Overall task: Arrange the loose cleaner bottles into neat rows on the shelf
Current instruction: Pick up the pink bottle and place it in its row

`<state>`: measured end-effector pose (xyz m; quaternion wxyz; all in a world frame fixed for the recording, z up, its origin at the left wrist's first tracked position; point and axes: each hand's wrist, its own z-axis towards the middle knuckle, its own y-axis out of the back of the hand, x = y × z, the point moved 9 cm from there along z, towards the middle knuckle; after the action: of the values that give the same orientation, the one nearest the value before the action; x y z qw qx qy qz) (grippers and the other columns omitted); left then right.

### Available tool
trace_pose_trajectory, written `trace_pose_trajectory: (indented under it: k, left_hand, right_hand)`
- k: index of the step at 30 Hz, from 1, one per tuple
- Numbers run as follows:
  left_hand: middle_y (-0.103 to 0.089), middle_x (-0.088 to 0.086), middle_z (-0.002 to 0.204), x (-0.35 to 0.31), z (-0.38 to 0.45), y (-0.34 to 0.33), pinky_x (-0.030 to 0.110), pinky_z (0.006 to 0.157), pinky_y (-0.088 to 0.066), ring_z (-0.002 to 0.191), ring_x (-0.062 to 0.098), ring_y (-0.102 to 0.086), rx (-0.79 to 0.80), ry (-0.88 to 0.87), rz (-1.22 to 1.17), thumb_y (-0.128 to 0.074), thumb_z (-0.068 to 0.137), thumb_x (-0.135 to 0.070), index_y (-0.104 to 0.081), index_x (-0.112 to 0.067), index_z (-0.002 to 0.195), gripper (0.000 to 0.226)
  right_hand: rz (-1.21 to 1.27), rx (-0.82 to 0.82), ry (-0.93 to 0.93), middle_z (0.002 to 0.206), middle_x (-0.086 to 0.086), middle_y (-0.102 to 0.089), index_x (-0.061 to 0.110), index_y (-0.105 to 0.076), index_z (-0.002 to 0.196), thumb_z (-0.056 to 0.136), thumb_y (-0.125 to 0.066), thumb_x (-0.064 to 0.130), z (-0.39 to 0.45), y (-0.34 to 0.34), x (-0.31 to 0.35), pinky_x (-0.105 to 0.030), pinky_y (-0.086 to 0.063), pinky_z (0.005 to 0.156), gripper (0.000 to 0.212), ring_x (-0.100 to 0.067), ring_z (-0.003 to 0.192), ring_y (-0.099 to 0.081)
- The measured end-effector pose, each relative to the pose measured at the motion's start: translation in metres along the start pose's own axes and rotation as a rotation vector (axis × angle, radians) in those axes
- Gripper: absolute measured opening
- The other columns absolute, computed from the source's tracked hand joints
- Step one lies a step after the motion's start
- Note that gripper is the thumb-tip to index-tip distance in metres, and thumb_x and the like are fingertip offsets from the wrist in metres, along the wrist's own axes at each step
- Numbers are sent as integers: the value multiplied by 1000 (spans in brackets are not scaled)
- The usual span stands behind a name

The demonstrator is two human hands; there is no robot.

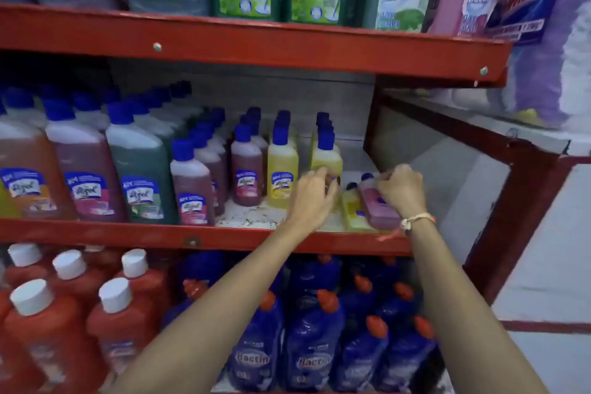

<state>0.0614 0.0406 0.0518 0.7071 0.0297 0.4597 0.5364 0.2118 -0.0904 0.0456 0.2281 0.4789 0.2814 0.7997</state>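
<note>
Red metal shelving (224, 238) packed with cleaner bottles fills the view. On its middle shelf the right hand (403, 189) is closed over a pink bottle (379, 208) lying on its side, a fallen yellow bottle (351, 209) touching it just to the left. The left hand (315, 193) curls round the base of an upright yellow bottle (326, 158); how firm that grip is cannot be told. Both fallen bottles lie at the shelf lip, so a careless lift could likely roll the yellow one off, or knock over the standing row (283, 166) beside the left fingers.
</note>
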Motion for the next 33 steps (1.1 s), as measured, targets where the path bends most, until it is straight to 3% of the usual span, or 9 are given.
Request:
trace_pose_trajectory:
  k: [3, 6, 10, 13, 16, 20, 24, 29, 33]
  left_hand:
    - [-72, 17, 102, 19, 12, -43, 41, 87, -51, 98, 32, -64, 161, 227, -120, -53, 85, -13, -67, -6, 100, 22]
    - [-71, 21, 85, 26, 17, -78, 46, 86, -54, 88, 33, -67, 318, 373, -251, -57, 81, -15, -70, -1, 86, 20]
    - [-66, 16, 76, 33, 29, -98, 46, 85, -57, 74, 27, -65, 375, 505, -323, -68, 77, -24, -68, 7, 91, 34]
    - [-69, 20, 89, 34, 30, -99, 48, 85, -57, 80, 31, -67, 394, 575, -396, -76, 71, -22, -64, 10, 98, 43]
    - [-65, 20, 98, 30, 26, -94, 26, 61, -60, 77, 26, -66, 409, 626, -513, -72, 76, -9, -60, 11, 103, 36]
    - [-62, 25, 117, 24, 20, -71, 20, 62, -56, 95, 30, -65, 383, 585, -588, -70, 75, -2, -52, 11, 119, 50]
    - [-63, 25, 117, 30, 16, -36, 19, 61, -55, 91, 22, -62, 321, 507, -626, -70, 74, 0, -53, 8, 120, 50]
    - [-68, 19, 108, 61, 8, 19, 19, 69, -58, 82, 14, -66, 219, 381, -577, -74, 69, -1, -60, 5, 115, 48]
    - [-71, 12, 101, 97, -6, 56, 31, 79, -58, 86, 15, -68, 80, 375, -500, -78, 64, -7, -62, -1, 114, 52]
  right_hand:
    - [-92, 92, -114, 110, -31, -65, -5, -67, 100, 85, -54, 18, 11, -5, -24, -35, -42, 73, 31, -46, 105, -60]
    - [-101, 232, -161, 113, -27, -67, -4, -65, 104, 87, -57, 27, 15, -15, -38, -33, -39, 73, 36, -43, 106, -61]
    - [110, 369, -253, 103, -25, -71, -5, -64, 102, 80, -68, 36, 26, -29, -55, -44, -58, 78, 47, -39, 92, -69]
    - [365, 470, -334, 84, -19, -69, -12, -61, 109, 84, -72, 20, 9, -30, -48, -28, -57, 47, 42, -25, 68, -66]
    - [523, 533, -340, 80, -15, -67, -12, -57, 116, 81, -74, 14, -8, -24, -37, -24, -55, 39, 47, -20, 64, -66]
    - [624, 542, -298, 97, -21, -70, -9, -53, 123, 77, -77, 13, -17, -16, -20, -29, -61, 52, 56, -22, 73, -69]
    - [693, 537, -205, 104, -13, -69, 1, -53, 121, 72, -80, 10, -26, -16, 7, -29, -61, 55, 57, -19, 79, -69]
    - [782, 537, -116, 92, -5, -68, 3, -56, 114, 68, -83, 4, -45, -43, 54, -26, -60, 53, 53, -16, 78, -69]
    - [779, 527, -46, 98, -5, -66, 6, -56, 111, 63, -86, 7, -57, -77, 87, -45, -60, 78, 57, -28, 99, -68]
